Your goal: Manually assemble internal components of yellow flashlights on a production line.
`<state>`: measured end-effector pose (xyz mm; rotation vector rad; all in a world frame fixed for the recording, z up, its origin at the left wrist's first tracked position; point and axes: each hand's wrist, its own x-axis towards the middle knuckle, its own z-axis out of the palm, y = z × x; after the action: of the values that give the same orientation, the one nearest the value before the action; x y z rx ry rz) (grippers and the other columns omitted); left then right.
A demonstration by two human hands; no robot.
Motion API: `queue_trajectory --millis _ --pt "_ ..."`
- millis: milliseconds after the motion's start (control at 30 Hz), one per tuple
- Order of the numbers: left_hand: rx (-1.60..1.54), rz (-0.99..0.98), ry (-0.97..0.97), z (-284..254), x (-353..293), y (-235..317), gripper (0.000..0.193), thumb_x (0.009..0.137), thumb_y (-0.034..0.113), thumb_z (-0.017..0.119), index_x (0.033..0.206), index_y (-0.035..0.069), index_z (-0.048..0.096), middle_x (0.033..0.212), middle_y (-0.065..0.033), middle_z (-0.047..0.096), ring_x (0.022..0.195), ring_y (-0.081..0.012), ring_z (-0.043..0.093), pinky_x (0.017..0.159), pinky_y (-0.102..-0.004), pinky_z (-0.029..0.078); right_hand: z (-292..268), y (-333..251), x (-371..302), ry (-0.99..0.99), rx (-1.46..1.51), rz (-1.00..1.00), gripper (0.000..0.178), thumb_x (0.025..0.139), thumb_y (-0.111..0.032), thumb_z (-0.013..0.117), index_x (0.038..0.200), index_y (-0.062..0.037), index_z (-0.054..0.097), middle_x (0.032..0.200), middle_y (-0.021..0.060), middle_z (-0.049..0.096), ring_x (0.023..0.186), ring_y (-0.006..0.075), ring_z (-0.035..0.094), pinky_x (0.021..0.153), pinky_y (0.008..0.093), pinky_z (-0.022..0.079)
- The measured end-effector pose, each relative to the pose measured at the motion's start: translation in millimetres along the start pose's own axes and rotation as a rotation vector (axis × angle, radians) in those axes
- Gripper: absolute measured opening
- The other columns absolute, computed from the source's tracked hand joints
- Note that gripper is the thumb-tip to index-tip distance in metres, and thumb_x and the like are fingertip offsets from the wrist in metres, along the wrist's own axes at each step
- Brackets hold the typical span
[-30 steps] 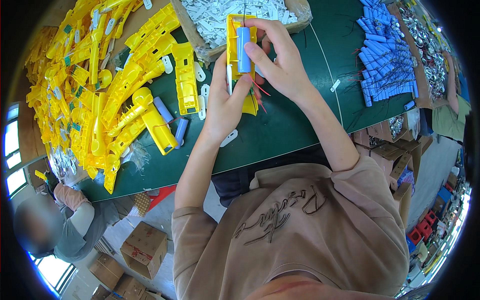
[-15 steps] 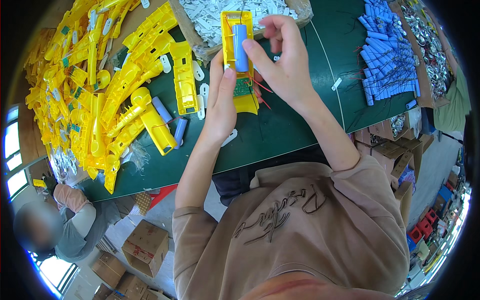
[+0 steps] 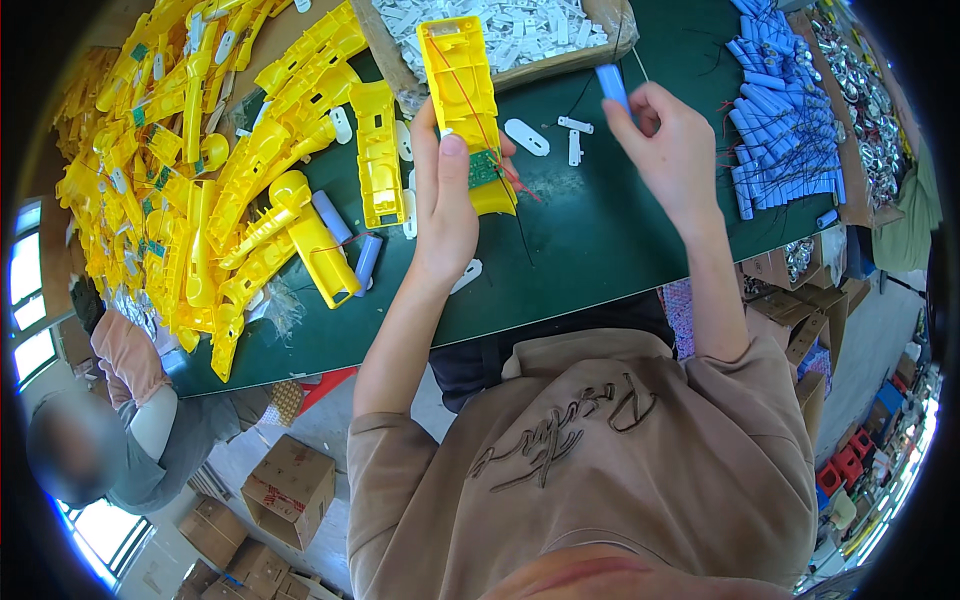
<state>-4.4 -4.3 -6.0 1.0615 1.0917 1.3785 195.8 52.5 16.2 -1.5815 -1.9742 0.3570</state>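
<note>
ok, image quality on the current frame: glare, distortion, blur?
Head view: the left-edge window is blown out; head view: fisheye, black toward the rim; head view: the co-worker's head is blurred out, while the yellow housing in the left hand looks fairly sharp.

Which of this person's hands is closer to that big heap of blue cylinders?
The right hand, holding one blue cylinder to the left of the heap of blue cylinders. The left hand is farther left, holding a yellow casing.
</note>
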Motion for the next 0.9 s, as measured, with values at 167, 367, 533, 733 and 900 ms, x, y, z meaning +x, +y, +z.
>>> queue_trajectory --millis 167,367,533,733,900 --pt "-0.053 0.056 -0.002 1 -2 2 0.046 0.097 0.036 0.028 0.132 0.006 0.024 0.094 -0.0124 0.055 0.076 -0.0163 0.056 0.07 -0.0317 0.05 9 25 -16 0.143 -0.145 -0.109 0.02 0.077 -0.024 0.066 0.079 -0.0056 0.06 0.067 0.0069 0.056 0.06 0.0249 0.054 0.058 0.0356 0.042" --pt "0.045 0.14 0.053 11 -5 -4 0.046 0.098 0.03 0.028 0.136 0.005 0.02 0.114 -0.0126 0.047 0.098 -0.0175 0.049 0.088 -0.0327 0.04 49 -60 -27 0.099 0.382 -0.353 0.017 0.073 -0.015 0.07 0.081 -0.0075 0.057 0.07 0.0035 0.054 0.064 0.0218 0.051 0.061 0.034 0.035" --pt "0.158 0.143 0.117 7 -6 -7 0.044 0.099 0.026 0.027 0.136 0.005 0.023 0.127 -0.0105 0.039 0.112 -0.0171 0.041 0.098 -0.032 0.032 63 -67 -33 0.177 0.532 -0.268 0.014 0.073 -0.006 0.065 0.083 -0.0058 0.055 0.073 0.0054 0.054 0.067 0.0229 0.051 0.061 0.0346 0.035" --pt "0.014 0.1 0.128 9 -1 -1 0.041 0.096 0.012 0.036 0.133 0.003 0.02 0.108 -0.0113 0.049 0.092 -0.0144 0.051 0.08 -0.0269 0.044 81 -68 -37 0.227 0.402 -0.37 0.013 0.074 -0.006 0.063 0.084 -0.0055 0.054 0.075 0.0078 0.054 0.067 0.0241 0.051 0.062 0.035 0.036" --pt "-0.008 0.094 0.109 2 3 -8 0.041 0.093 0.005 0.039 0.131 0.003 0.023 0.101 -0.011 0.053 0.087 -0.0137 0.052 0.077 -0.0256 0.045 83 -63 -36 0.267 0.361 -0.424 0.012 0.075 -0.007 0.063 0.084 -0.0063 0.055 0.074 0.0074 0.054 0.067 0.0235 0.05 0.063 0.0347 0.036"
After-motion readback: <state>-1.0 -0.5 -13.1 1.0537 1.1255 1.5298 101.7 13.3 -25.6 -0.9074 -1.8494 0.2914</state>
